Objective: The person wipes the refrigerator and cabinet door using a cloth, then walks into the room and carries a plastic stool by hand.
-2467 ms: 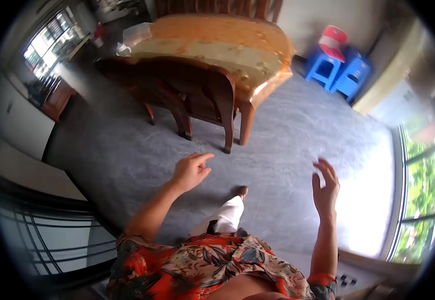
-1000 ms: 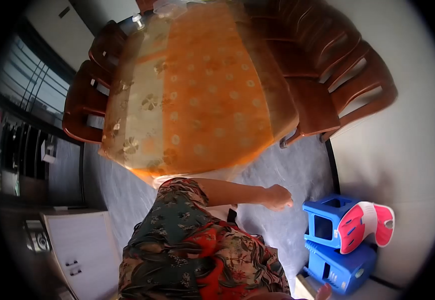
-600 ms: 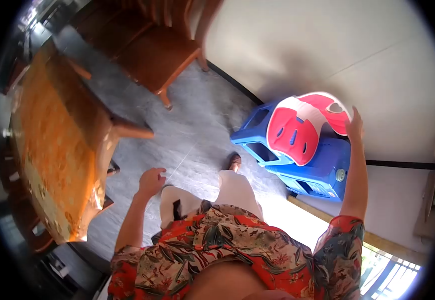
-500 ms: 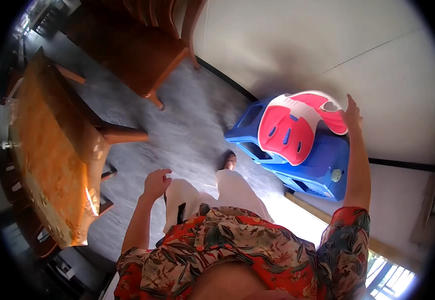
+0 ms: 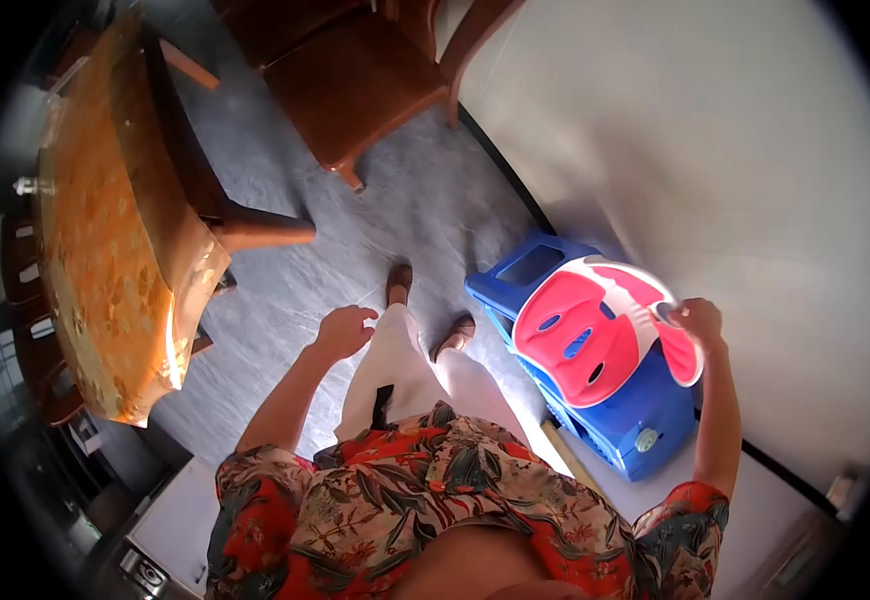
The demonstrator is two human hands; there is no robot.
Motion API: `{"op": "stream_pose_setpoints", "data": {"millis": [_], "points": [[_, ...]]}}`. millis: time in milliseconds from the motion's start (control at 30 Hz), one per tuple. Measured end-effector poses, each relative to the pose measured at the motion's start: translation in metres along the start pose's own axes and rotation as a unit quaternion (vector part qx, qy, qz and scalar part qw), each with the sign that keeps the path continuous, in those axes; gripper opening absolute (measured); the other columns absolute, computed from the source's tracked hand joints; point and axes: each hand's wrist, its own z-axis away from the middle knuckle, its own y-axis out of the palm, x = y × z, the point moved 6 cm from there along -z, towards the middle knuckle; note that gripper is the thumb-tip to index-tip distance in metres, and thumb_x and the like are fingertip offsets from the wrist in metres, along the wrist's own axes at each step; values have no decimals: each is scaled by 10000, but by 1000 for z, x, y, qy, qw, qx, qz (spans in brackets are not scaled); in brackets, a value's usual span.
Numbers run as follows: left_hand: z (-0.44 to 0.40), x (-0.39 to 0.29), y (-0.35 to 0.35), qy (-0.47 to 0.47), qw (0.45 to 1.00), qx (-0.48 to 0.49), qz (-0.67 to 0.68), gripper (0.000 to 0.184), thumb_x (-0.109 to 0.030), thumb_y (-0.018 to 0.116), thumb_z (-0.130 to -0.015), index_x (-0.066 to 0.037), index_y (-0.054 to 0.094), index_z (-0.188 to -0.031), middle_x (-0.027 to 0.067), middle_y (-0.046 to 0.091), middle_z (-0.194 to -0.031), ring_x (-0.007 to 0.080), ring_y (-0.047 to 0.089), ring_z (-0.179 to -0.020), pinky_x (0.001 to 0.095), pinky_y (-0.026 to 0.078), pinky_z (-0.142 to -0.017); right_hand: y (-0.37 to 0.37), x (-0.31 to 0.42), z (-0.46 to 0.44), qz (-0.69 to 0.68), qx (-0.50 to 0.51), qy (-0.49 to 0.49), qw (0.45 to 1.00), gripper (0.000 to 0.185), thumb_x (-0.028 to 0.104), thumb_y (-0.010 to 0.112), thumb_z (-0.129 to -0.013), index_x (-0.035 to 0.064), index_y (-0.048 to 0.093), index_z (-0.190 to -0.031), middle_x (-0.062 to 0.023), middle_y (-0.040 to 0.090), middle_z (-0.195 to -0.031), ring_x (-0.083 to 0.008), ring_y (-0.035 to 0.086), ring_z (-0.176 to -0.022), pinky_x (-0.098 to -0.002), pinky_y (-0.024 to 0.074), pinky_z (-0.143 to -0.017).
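My right hand [image 5: 700,322] grips the back edge of a pink-and-white moulded plastic seat [image 5: 577,345], by the hole in its raised back; some fingertips are hidden behind the rim. The seat has several slots in its base and lies tilted on top of a blue plastic piece [image 5: 655,425] with a pale round knob on its side. An open blue frame [image 5: 525,262], like a stool's, sticks out at the far end. My left hand [image 5: 345,332] hangs beside my left thigh, holding nothing, fingers loosely bent and apart.
A wooden table [image 5: 105,270] with a shiny gold cover stands on the left. Brown wooden chairs [image 5: 355,90] are ahead, near the pale wall [image 5: 715,130]. Grey flooring [image 5: 285,180] lies between. Behind the table are more chairs; a white cabinet [image 5: 170,510] is at lower left.
My right hand has come down from beside the seat and closed on its back edge. My view has shifted, and one foot has stepped forward. My left hand remains free.
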Motion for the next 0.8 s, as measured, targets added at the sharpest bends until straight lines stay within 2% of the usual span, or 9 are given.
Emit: {"op": "stream_pose_setpoints", "data": {"millis": [67, 100, 167, 267, 433, 633, 667, 767, 800], "points": [[-15, -1, -11, -6, 1000, 3, 8, 269, -179, 570, -702, -108, 622, -956, 90, 588, -738, 258, 570, -726, 368, 453, -667, -27, 61, 0, -63, 19, -65, 996, 316, 377, 572, -658, 71, 650, -654, -115, 589, -585, -263, 583, -580, -356, 441, -562], [-20, 1, -20, -11, 1000, 5, 8, 269, -178, 566, -703, -107, 622, -956, 91, 590, -741, 260, 571, -729, 372, 453, -672, -35, 90, -3, -60, 61, -66, 994, 444, 482, 555, -680, 47, 641, -648, -135, 587, -587, -304, 584, -603, -390, 452, -587], [-25, 19, -36, -49, 998, 34, 2, 268, -187, 552, -724, -125, 616, -977, 104, 593, -818, 270, 568, -790, 376, 452, -715, -58, 148, -17, -138, 78, -124, 980, 409, 433, 570, -701, 32, 638, -658, -133, 560, -534, -272, 560, -525, -370, 431, -532], [-22, 51, -53, -103, 993, 52, 5, 273, -202, 531, -757, -156, 602, -1016, 117, 589, -930, 280, 560, -884, 383, 450, -781, -118, 217, -41, -225, 73, -153, 959, 301, 282, 597, -742, 6, 601, -622, -57, 469, -450, -116, 436, -421, -300, 366, -438], [2, 108, -52, -191, 980, 49, 39, 286, -212, 538, -750, -158, 599, -1024, 109, 591, -960, 276, 550, -922, 377, 443, -811, -182, 299, -87, -336, 76, -187, 920, 251, 185, 559, -820, 0, 572, -651, 19, 498, -544, -52, 439, -491, -224, 355, -460], [33, 149, -15, -254, 962, 57, 81, 285, -226, 557, -736, -160, 611, -1007, 104, 605, -962, 274, 551, -937, 374, 443, -812, -232, 439, -173, -306, -12, -260, 916, 343, 314, 548, -816, 17, 546, -645, -11, 497, -550, -80, 441, -512, -253, 351, -491], [39, 153, -10, -260, 960, 53, 89, 282, -227, 561, -732, -158, 615, -1000, 104, 610, -956, 275, 556, -932, 375, 445, -806, -239, 465, -186, -329, -21, -303, 894, 346, 327, 546, -815, 19, 557, -656, -16, 510, -565, -87, 450, -523, -257, 354, -504], [58, 167, 3, -290, 945, 27, 149, 277, -221, 573, -726, -141, 621, -986, 106, 620, -941, 281, 568, -905, 379, 452, -792, -239, 512, -249, -361, -11, -329, 873, 359, 344, 543, -812, 21, 566, -658, -29, 529, -589, -114, 463, -582, -268, 367, -545], [65, 172, 8, -297, 943, 14, 148, 265, -220, 582, -717, -132, 631, -962, 107, 630, -916, 273, 589, -859, 368, 464, -771, -237, 525, -273, -319, -1, -325, 890, 380, 379, 544, -803, 21, 577, -679, -37, 559, -624, -112, 466, -591, -273, 372, -548]]}}
